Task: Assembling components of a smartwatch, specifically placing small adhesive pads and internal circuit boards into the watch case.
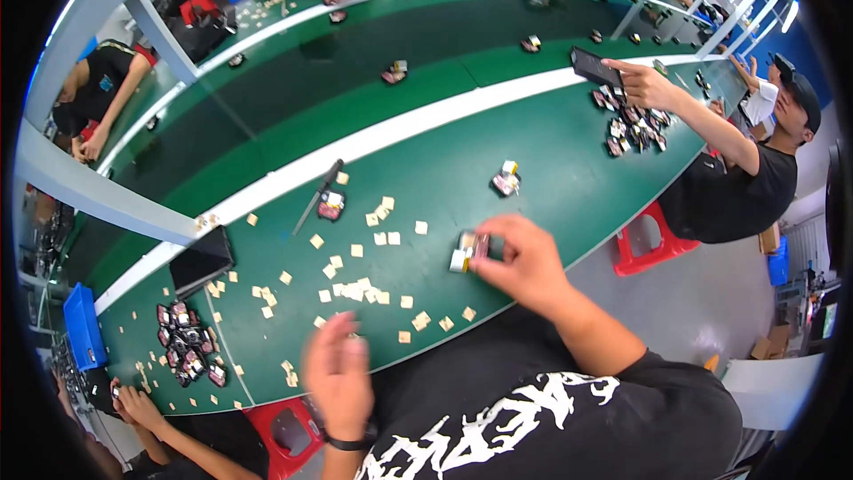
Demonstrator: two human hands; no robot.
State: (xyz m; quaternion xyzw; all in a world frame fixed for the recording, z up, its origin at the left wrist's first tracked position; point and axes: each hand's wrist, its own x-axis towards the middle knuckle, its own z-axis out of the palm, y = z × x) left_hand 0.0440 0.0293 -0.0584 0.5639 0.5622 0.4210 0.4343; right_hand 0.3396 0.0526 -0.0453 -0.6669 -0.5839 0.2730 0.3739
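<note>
**Right hand on the small part, left hand blurred at the near edge**

Your right hand (pixel 524 264) is curled over a small dark component (pixel 468 251) with a white end, fingertips pinching it against the green table (pixel 569 151), close to the near edge and right of the tile scatter. Your left hand (pixel 338 373) sits at the near edge, fingers up and loosely together. It's motion-blurred, so I cannot tell whether it grips anything.

Around you:
- Small tan square tiles (pixel 360 289) lie loose across the table between your hands and out to the left, too many and too small to count reliably.
- 1 black pen-like tool (pixel 318 196) lies diagonally toward the far white stripe (pixel 418 129), touching 1 small dark-and-pink part (pixel 330 206).
- 1 more similar part (pixel 506 181) sits alone beyond your right hand, well apart from it.
- 1 dark flat tablet-like slab (pixel 202 260) rests at the left, near the white stripe.
- 1 pile of dark parts (pixel 188 342) sits at the left end, near another person's hands (pixel 133 402).
- 1 blue bin (pixel 83 327) stands at the far left edge.
- 1 person to your right reaches over a second pile of parts (pixel 633 127), holding a dark flat device (pixel 593 65).
- 2 red stools (pixel 647 244) show under the near edge.

Nothing blocks the path between your 2 hands except loose tiles.
</note>
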